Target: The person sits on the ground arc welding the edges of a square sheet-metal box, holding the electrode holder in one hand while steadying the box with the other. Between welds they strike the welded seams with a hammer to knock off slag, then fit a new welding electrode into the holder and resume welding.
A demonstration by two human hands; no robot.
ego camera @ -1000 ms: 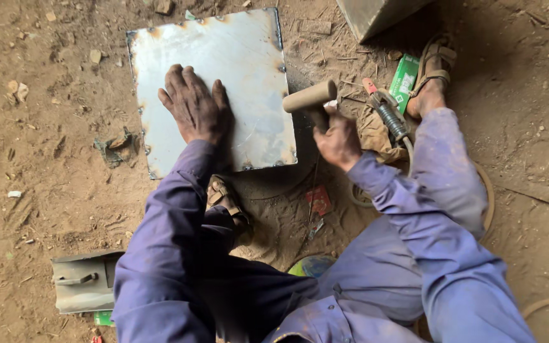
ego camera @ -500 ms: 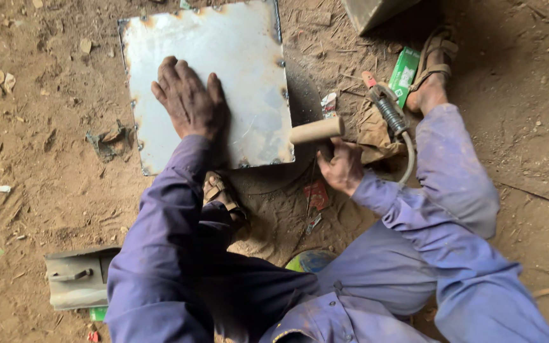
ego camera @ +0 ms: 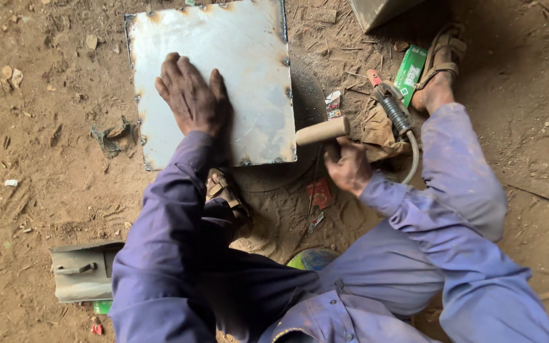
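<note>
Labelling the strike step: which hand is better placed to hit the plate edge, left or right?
Right, most likely. The right hand grips the hammer, whose head sits beside the metal plate's right edge. The left hand lies flat on the plate, fingers spread, pinning it down.

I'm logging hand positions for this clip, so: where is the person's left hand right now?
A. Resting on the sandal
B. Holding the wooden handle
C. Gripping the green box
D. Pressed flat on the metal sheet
D: the left hand lies palm down, fingers spread, on the square metal sheet on the dirt, while the right hand grips the tool with the wooden handle beside the sheet's edge.
</note>
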